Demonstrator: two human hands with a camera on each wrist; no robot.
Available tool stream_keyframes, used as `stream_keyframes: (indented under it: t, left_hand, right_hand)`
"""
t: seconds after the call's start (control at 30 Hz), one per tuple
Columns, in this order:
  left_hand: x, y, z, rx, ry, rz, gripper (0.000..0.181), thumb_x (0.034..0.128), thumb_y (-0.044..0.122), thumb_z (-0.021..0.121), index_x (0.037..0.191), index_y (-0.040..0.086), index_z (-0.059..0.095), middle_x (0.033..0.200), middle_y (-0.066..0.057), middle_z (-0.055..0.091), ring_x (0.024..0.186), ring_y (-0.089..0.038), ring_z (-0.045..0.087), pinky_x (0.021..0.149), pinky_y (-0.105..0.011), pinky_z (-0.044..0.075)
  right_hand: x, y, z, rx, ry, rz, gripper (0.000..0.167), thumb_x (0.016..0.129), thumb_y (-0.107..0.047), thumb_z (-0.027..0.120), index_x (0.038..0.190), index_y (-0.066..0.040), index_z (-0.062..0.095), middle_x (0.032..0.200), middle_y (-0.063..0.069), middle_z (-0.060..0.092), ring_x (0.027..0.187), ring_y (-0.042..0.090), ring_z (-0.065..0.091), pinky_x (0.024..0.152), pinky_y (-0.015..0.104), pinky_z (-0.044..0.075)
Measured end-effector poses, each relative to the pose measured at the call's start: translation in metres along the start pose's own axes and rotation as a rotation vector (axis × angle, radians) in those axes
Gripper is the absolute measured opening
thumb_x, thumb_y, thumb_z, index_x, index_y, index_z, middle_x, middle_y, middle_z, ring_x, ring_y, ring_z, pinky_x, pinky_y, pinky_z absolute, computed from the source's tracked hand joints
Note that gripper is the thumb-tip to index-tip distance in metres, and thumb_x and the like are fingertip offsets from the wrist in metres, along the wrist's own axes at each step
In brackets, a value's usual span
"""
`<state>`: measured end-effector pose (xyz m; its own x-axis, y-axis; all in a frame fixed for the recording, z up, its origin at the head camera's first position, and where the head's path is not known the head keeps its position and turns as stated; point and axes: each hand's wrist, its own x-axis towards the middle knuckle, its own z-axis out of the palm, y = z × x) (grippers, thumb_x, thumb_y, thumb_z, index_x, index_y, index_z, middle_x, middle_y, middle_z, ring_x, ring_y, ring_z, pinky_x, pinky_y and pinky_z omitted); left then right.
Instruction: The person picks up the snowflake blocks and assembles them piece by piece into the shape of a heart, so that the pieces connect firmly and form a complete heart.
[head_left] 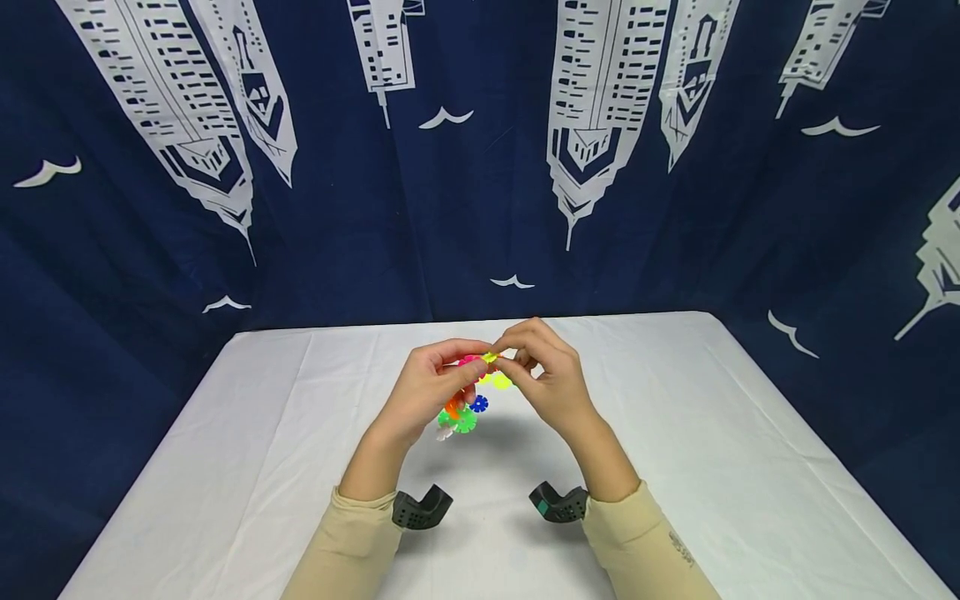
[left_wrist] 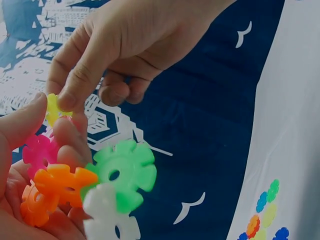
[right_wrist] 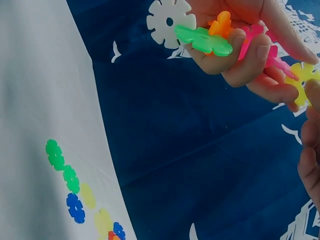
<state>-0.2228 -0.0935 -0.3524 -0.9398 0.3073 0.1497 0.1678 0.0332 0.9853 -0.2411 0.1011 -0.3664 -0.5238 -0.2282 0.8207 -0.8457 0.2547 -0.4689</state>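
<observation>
The left hand (head_left: 431,387) holds a joined chain of notched plastic discs above the table. In the left wrist view the chain has a white disc (left_wrist: 102,207), a green disc (left_wrist: 131,167), orange discs (left_wrist: 62,182) and a pink disc (left_wrist: 39,152). A yellow disc (left_wrist: 52,110) sits at the chain's pink end. The right hand (head_left: 551,379) pinches this yellow disc between thumb and forefinger. In the right wrist view the yellow disc (right_wrist: 302,82) meets a pink one (right_wrist: 280,65), with the left hand's fingers curled under the chain.
Loose discs lie on the white table (head_left: 300,467) beyond the hands: a blue disc (head_left: 479,403), a yellow disc (head_left: 502,381), and in the right wrist view green discs (right_wrist: 55,155) and a blue one (right_wrist: 75,208). A dark blue printed curtain (head_left: 480,208) hangs behind the table.
</observation>
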Motion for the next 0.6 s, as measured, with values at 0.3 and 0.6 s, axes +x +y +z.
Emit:
stream_keyframes:
  t: [0.3,0.6]
  left_hand:
    - [0.000,0.002,-0.002,-0.039,0.065,0.020,0.029,0.0924,0.013,0.069,0.121,0.010,0.070,0.082,0.001,0.067,0.059,-0.017,0.054,0.058,-0.021,0.049]
    - [0.000,0.003,-0.004,-0.055,0.077,0.029,0.032,0.0911,0.010,0.070,0.123,0.009,0.070,0.074,-0.002,0.063,0.056,-0.013,0.051,0.055,-0.020,0.045]
  right_hand:
    - [-0.010,0.022,0.014,0.028,-0.058,0.287,0.020,0.095,-0.005,0.066,0.115,-0.008,0.064,0.095,0.009,0.066,0.055,0.010,0.054,0.051,0.021,0.048]
    - [-0.035,0.060,0.036,-0.114,-0.222,0.555,0.023,0.092,-0.011,0.071,0.115,-0.011,0.067,0.107,0.007,0.066,0.087,0.021,0.063,0.078,0.028,0.054]
